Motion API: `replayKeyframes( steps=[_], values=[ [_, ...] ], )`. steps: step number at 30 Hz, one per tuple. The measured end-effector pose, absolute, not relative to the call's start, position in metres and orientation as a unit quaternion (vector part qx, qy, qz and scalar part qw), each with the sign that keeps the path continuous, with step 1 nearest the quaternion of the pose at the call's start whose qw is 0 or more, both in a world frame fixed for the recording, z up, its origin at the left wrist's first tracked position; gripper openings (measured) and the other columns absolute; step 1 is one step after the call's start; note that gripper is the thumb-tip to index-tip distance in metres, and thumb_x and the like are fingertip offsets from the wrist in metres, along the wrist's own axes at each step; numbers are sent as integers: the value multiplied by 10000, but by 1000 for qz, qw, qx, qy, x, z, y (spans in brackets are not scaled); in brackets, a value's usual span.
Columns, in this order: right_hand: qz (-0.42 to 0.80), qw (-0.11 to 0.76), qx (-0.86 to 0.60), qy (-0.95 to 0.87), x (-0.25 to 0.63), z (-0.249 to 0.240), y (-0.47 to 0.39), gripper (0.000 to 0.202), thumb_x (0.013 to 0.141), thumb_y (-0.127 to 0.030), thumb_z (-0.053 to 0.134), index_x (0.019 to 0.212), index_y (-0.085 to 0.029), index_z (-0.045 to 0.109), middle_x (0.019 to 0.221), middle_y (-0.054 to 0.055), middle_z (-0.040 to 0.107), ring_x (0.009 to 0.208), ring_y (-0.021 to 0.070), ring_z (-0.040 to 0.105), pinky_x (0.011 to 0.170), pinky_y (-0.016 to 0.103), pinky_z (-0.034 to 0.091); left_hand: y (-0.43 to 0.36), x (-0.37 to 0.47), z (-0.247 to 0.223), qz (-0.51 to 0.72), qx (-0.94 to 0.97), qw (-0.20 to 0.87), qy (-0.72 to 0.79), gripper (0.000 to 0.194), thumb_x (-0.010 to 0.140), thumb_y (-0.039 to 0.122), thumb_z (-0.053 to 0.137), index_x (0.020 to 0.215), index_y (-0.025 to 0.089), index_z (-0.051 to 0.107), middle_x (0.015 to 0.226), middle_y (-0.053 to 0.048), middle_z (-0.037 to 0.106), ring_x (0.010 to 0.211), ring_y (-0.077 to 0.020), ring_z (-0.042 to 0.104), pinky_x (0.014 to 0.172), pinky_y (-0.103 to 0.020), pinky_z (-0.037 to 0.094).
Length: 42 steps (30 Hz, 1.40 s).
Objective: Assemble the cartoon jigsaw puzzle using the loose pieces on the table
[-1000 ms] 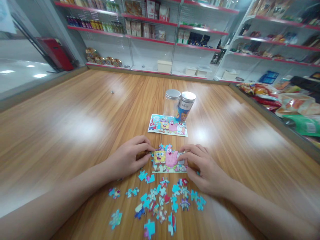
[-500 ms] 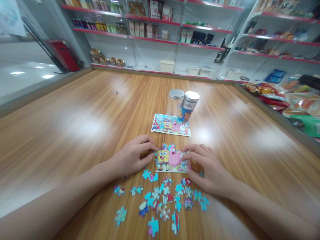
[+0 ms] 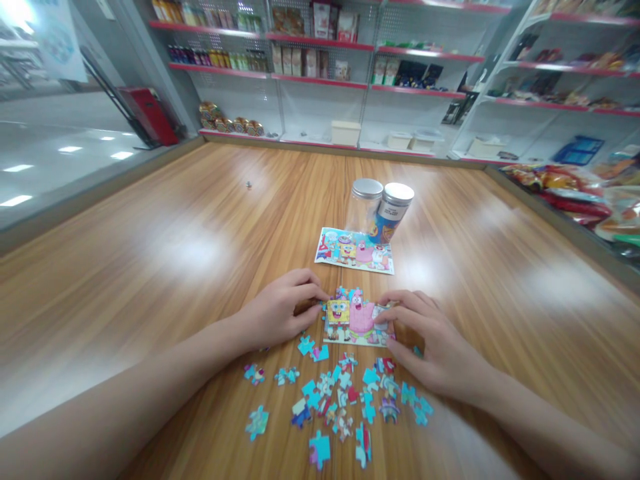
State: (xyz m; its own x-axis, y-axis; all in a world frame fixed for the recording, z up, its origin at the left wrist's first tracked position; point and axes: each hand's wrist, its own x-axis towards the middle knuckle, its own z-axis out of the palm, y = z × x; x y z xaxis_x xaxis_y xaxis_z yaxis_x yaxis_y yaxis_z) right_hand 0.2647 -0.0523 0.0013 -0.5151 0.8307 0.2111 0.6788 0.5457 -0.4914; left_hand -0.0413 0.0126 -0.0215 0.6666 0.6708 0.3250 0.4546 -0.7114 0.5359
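A partly joined puzzle (image 3: 360, 320) lies flat on the wooden table, showing a yellow square figure and a pink one. At its left edge rests my left hand (image 3: 287, 303), fingers bent and apart, thumb and index tips near the border. My right hand (image 3: 430, 337) touches the right side with spread fingers, covering part of it. Nothing visible is held in either hand. Loose, mostly light-blue pieces (image 3: 320, 448) are scattered nearer to me. Beyond the puzzle lies a printed picture sheet (image 3: 355, 252) with the same figures.
A clear jar (image 3: 363, 207) and a blue-labelled can (image 3: 393, 213) stand at the sheet's far edge. A tiny object (image 3: 249, 185) is on the table (image 3: 200, 200) at the far left. Stocked shelves (image 3: 320, 80) rise behind; packaged goods (image 3: 565, 190) lie at the right.
The whole view has shifted, so everything appears slightly farther right. Both hands keep their places at the puzzle's sides.
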Motion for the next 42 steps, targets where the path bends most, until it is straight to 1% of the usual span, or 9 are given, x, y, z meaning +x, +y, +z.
replayKeyframes(
  steps=[4,6,10,15,22,28,35,39,42],
  values=[
    [173,222,-437,-854,265,2,-52,288,857,-139,643,1121,-254,644,1270,96,598,1211,292,556,996,483,435,6,-40,-9,291,899,171,280,190,937,186,607,1108,198,691,1064,-82,581,1013,-201,564,903,-361,502],
    [172,239,-429,-854,265,2,-52,313,856,-136,641,1149,-245,636,1252,103,607,1191,292,568,988,480,449,-1,-38,-1,307,912,146,228,108,900,258,693,992,203,701,1110,-89,585,1061,-226,537,953,-397,483],
    [185,304,-419,-836,266,1,-52,314,880,-133,615,1181,-220,622,1193,115,627,1132,278,592,954,449,492,-13,-32,10,243,951,144,127,293,821,464,761,876,187,682,1324,-133,544,1239,-326,452,1077,-505,427],
    [195,312,-406,-837,266,1,-50,249,884,-123,615,1111,-218,654,1093,100,646,1041,257,608,885,420,516,-16,-30,11,190,961,162,122,319,828,494,741,874,182,687,1526,-154,384,1413,-414,301,1152,-606,343],
    [207,295,-398,-844,264,0,-51,269,860,-99,622,1100,-214,663,1103,103,618,1039,251,601,875,413,526,-13,-34,10,194,956,172,134,227,825,389,755,916,189,696,1520,-142,393,1417,-404,297,1154,-620,340],
    [209,292,-400,-843,264,0,-51,290,854,-94,625,1114,-219,657,1107,99,614,1039,251,596,873,413,522,-7,-37,9,253,938,176,156,274,804,431,782,913,194,699,1483,-134,420,1392,-380,311,1148,-623,330],
    [210,283,-408,-842,265,0,-52,279,858,-101,624,1106,-221,664,1107,102,617,1035,253,600,880,419,519,-9,-36,11,182,954,194,137,210,827,378,755,908,188,714,1530,-141,378,1443,-406,264,1182,-639,299],
    [210,282,-409,-842,264,0,-52,274,854,-102,626,1099,-219,668,1110,105,615,1045,258,600,888,426,524,-9,-36,11,179,955,200,122,295,824,460,761,941,193,712,1531,-149,380,1452,-400,261,1176,-643,317],
    [210,281,-408,-843,264,1,-52,274,855,-104,630,1100,-220,666,1104,104,618,1040,257,601,884,432,532,-9,-35,12,177,957,200,113,282,837,451,751,922,188,699,1512,-160,410,1456,-384,274,1186,-638,307]
  ],
)
